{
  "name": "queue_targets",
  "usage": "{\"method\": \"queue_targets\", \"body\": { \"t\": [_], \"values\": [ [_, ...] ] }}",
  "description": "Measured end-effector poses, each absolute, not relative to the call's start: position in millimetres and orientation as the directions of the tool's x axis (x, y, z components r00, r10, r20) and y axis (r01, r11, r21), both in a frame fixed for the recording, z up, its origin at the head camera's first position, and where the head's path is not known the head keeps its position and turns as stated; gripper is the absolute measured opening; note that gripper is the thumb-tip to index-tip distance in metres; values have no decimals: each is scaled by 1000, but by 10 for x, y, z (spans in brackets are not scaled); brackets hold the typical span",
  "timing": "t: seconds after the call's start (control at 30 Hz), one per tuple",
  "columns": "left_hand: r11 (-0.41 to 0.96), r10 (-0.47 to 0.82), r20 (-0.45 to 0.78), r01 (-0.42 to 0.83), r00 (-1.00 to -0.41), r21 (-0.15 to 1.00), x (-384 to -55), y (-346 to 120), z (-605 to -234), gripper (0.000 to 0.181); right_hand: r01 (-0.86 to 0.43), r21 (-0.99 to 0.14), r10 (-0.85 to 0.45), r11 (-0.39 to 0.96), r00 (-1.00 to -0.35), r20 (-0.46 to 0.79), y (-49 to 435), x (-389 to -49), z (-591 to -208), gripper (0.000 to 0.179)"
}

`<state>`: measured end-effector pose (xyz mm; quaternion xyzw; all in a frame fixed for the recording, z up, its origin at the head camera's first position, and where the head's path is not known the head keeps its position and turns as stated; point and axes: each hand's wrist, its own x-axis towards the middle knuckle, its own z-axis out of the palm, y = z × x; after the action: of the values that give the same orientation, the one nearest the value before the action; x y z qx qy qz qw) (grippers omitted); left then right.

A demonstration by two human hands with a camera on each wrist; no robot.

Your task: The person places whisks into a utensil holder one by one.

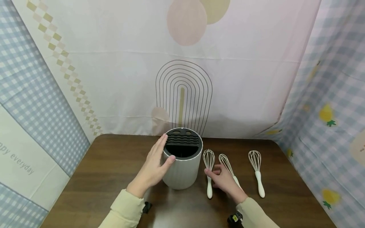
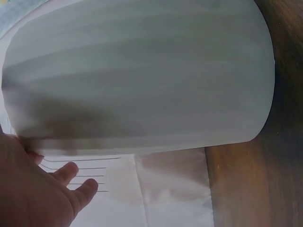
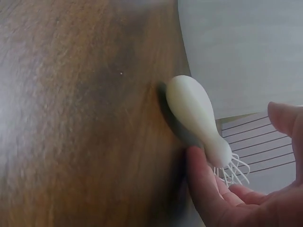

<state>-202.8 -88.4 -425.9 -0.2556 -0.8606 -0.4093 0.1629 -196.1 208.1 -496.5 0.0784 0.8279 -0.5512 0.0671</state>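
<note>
A white cylindrical utensil holder [image 1: 182, 174] with a black slotted insert [image 1: 182, 136] stands upright on the table. My left hand [image 1: 154, 167] rests along its left side, fingers straight near the rim and thumb toward the front edge. Just right of the holder lies a white whisk [image 1: 209, 188]. My right hand [image 1: 225, 181] reaches over it; in the right wrist view its fingertips are right at the neck of the whisk handle [image 3: 191, 106], with the thumb [image 3: 283, 117] apart from it. A second whisk [image 1: 236, 180] is partly hidden behind that hand.
Farther right a third whisk [image 1: 259, 185] lies on the brown wooden table [image 1: 119, 177]. A white patterned cloth [image 1: 125, 79] hangs behind the table's back edge. Blue checked cloths [image 1: 342, 79] border both sides.
</note>
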Motion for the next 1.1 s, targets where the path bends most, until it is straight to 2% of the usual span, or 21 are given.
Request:
{"method": "queue_targets", "body": {
  "t": [0.23,0.63,0.87,1.1],
  "values": [
    [605,271,496,547,-825,579,-2003,-844,-4311,72,206,-898,72,390,-979,-193,2039,-1969,-5043,70],
    [612,226,499,521,-837,596,-1988,-710,-4326,75,208,-881,102,424,-978,-181,2045,-1984,-5090,58],
    [604,206,517,523,-831,601,-1966,-706,-4327,74,209,-871,104,445,-978,-181,2046,-2007,-5120,49],
    [536,215,499,528,-840,659,-1962,-740,-4330,75,188,-874,95,448,-982,-162,2048,-2010,-5100,41]
  ]
}}
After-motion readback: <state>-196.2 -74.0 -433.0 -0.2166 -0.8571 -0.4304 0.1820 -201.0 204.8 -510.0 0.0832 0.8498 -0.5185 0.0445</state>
